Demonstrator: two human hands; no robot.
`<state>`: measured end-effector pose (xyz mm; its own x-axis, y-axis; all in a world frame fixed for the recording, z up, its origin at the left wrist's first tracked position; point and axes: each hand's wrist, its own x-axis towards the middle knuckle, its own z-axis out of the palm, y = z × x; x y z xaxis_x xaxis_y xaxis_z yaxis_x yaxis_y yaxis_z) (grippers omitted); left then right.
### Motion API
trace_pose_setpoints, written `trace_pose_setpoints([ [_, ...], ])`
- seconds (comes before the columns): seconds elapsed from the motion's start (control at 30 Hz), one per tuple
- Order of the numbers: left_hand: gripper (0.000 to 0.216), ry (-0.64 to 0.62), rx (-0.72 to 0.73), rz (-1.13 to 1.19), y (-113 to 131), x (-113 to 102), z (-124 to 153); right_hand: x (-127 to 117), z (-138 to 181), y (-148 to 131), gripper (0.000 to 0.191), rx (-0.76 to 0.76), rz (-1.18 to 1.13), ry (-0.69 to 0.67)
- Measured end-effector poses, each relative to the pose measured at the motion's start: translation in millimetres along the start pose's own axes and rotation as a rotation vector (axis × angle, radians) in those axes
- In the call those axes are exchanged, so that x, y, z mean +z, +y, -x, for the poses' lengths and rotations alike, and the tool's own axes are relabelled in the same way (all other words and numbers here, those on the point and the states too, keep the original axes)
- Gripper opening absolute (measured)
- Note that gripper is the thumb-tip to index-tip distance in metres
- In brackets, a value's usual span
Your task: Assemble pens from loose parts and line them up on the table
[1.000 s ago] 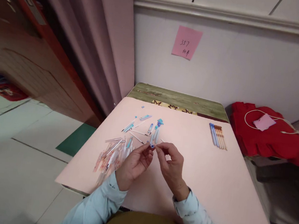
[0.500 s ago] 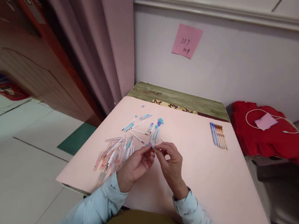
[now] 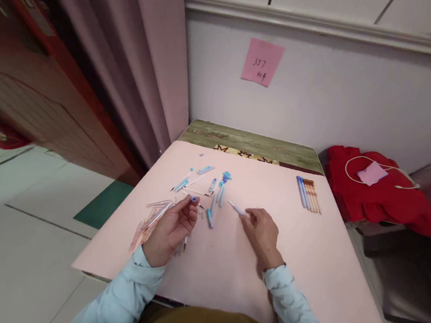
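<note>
My left hand is closed in a pinch on a small blue-purple pen part, seen nearly end-on, above the pile of loose parts. My right hand grips the near end of a slim light-blue pen barrel with a white tip, low over the table. Between the hands lies a short blue pen piece. Beyond it are light-blue barrels and a cluster of blue pen toppers. Clear and pinkish pen tubes lie heaped beside my left hand, which partly hides them.
White refills and blue pen parts lie scattered at the table's left. A row of blue and brown pens lies at the right. Red cloth with a white cable is past the table's right edge; a wall stands behind.
My hands have moved apart: the left went left with a small blue part, the right went right and now holds a light-blue barrel. A short blue piece now shows between them.
</note>
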<state>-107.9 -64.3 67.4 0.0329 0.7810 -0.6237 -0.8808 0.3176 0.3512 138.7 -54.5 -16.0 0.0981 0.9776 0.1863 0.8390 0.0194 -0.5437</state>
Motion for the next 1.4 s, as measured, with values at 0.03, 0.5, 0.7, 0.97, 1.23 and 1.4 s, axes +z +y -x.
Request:
trace_pose_setpoints([
  [0.03,0.009,0.000,0.015,0.003,2,-1,-1,4,2,1,0.022,-0.022,0.041,-0.006],
  [0.5,0.011,0.041,-0.062,-0.035,-21,3,-14,-47,27,-58,0.013,-0.355,-0.151,0.196],
  [0.7,0.012,0.023,-0.044,-0.077,-31,3,-13,-45,34,-75,0.010,-0.451,-0.178,0.202],
  [0.97,0.009,-0.003,0.087,-0.193,-38,-4,-10,-43,38,-71,0.009,-0.462,-0.117,0.218],
  [1.23,0.015,-0.088,0.236,-0.297,-49,-5,-2,-40,39,-73,0.011,-0.472,-0.131,0.237],
  [1.4,0.020,-0.106,0.229,-0.366,-51,-3,3,-37,38,-73,0.009,-0.449,-0.151,0.279],
])
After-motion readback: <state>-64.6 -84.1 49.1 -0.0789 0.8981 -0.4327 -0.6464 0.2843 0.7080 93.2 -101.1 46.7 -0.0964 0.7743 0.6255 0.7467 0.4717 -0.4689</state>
